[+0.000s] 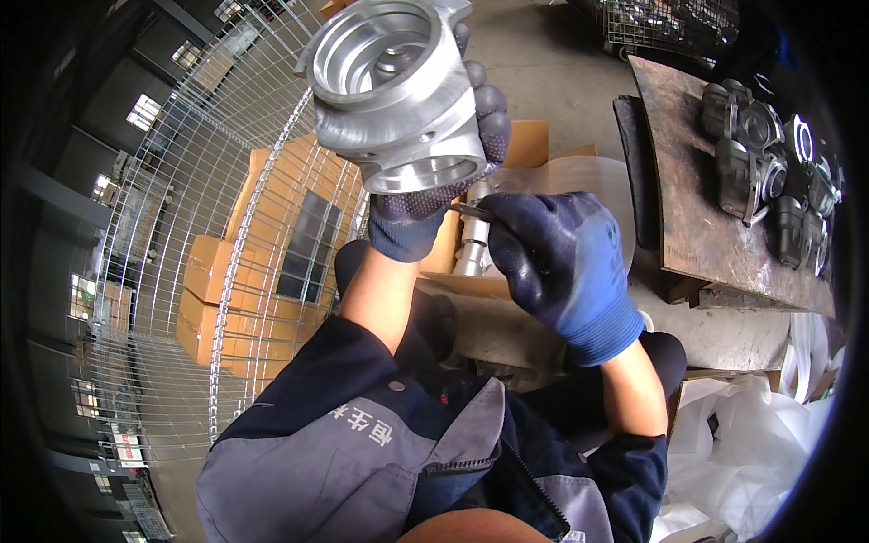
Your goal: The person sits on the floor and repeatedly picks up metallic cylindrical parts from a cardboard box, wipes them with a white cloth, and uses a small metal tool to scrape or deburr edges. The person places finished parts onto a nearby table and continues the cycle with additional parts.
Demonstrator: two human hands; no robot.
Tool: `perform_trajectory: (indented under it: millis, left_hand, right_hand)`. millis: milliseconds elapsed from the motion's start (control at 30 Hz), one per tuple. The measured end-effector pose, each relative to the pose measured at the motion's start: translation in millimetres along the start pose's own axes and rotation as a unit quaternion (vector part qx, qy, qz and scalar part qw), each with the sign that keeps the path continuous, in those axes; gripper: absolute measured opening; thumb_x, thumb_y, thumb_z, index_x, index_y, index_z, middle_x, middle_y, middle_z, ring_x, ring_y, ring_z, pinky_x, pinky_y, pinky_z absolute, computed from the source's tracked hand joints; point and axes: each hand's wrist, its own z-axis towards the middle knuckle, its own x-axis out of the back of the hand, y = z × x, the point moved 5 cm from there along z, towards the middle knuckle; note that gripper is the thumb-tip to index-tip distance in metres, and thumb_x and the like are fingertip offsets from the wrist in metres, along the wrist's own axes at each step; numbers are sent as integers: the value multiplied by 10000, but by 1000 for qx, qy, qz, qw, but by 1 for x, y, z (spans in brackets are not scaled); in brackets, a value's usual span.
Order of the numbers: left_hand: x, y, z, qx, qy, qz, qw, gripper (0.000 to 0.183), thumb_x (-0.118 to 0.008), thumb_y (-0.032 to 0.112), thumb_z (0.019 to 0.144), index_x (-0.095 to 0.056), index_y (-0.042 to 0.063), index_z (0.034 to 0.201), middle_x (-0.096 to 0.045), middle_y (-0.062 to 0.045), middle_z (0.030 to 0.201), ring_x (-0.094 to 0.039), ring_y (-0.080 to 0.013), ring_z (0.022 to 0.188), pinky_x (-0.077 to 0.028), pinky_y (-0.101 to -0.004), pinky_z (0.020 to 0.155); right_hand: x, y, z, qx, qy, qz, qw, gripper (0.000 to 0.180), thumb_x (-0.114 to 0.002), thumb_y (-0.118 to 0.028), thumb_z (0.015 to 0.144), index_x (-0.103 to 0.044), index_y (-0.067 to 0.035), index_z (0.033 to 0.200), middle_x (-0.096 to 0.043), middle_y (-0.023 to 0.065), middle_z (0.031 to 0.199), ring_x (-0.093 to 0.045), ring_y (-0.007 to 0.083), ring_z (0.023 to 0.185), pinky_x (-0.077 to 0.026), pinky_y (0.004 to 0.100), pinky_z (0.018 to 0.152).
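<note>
A machined aluminium housing with a wide stepped bore fills the upper middle of the view. My left hand, in a dark dotted glove, grips it from behind and below, its fingers wrapped around the far side. Just right of the housing's lower opening, my right hand, in a blue coated glove, pinches a small dark thin-bladed tool. The tool's tip points left, close to my left wrist; whether it touches anything cannot be made out. Below the hands, an open cardboard box holds metal parts.
A wire mesh cage with cardboard boxes stands at left. On the right, a worn table carries several dark metal housings. White foam sheets lie at lower right. A wire cart is at the back.
</note>
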Motion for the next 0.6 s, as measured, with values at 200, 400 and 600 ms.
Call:
perform_trajectory:
  millis: [200,400,600]
  left_hand:
    - [1,19,-19,-92,96,241,961,797,-691,441,857,-326,119,1488,-404,-193,1484,-389,-402,1369,-282,-640,1133]
    - [-13,-2,-17,-85,105,238,962,773,-711,374,856,-345,69,1464,-462,-205,1434,-462,-381,1320,-394,-579,1101]
    - [-18,-14,-11,-95,179,425,882,764,-734,318,849,-356,28,1446,-523,-193,1372,-549,-337,1244,-443,-492,1089]
  right_hand:
    - [3,-12,2,-29,18,-251,967,244,-647,-146,781,-622,-132,1023,-563,63,680,-570,277,634,-403,408,660]
    - [6,-13,4,-62,31,-319,945,228,-641,-161,777,-600,-133,999,-547,50,661,-564,256,618,-384,424,654]
    - [3,-30,7,-25,-33,-330,943,230,-627,-143,729,-627,-67,946,-581,77,695,-584,259,615,-401,413,614]
